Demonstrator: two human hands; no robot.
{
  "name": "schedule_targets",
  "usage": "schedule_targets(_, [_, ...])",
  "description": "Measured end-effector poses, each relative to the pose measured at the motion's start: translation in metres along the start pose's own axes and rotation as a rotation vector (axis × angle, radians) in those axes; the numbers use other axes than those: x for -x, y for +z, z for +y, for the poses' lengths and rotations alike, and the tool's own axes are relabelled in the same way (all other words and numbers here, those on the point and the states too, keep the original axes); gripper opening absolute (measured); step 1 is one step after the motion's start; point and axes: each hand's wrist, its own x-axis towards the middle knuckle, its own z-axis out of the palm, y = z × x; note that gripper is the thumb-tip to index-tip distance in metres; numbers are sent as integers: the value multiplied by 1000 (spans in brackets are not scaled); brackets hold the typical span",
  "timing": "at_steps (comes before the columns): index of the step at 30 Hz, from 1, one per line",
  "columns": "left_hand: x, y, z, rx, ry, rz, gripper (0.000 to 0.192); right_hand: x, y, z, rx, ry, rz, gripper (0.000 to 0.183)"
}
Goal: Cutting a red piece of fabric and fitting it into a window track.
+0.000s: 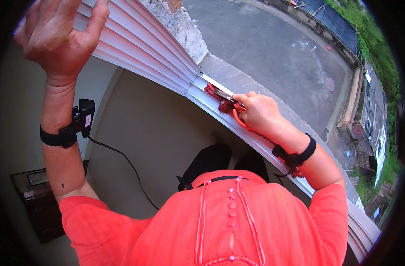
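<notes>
My right hand [260,113] grips a pair of scissors with orange handles [238,117]. The metal blades point up and left along a white window sill track [255,138], over dark red crumpled material [225,105] lying in the track. Whether the blades are apart I cannot tell. More red material [296,172] shows under my right forearm. My left hand [61,40] is raised at the upper left, fingers spread, by the ribbed white window frame [139,43]; its fingertips are cut off by the picture's edge, and whether it touches the frame is unclear.
Outside the window lie a rough broken masonry edge [192,40] and a grey concrete surface [272,50] far below. Inside, a dark wooden cabinet [42,206] stands at the lower left. A black cable [132,166] hangs from the device on my left wrist.
</notes>
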Motion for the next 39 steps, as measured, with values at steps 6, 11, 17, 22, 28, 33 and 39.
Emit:
schedule_targets(6, [-1, 6, -1, -51, -49, 87, 26, 3, 0, -9, 64, 35, -70, 34])
schedule_targets(11, [11, 3, 0, 42, -182, 73, 16, 5, -16, -44, 35, 80, 66, 39])
schedule_targets(17, [5, 34, 15, 96, -130, 266, 4, 9, 4, -34, 168, 288, 29, 40])
schedule_targets(22, [15, 41, 20, 183, -154, 324, 4, -15, 13, -42, 240, 253, -15, 34])
schedule_targets(28, [10, 28, 25, 121, -175, 223, 9, -41, 32, -36, 239, 188, -36, 42])
schedule_targets(33, [5, 13, 25, 94, -191, 171, 12, -8, 22, 16, -405, 226, -56, 45])
schedule_targets(39, [7, 17, 29, 36, -242, 100, 27, -29, 44, -23, 139, 106, -82, 34])
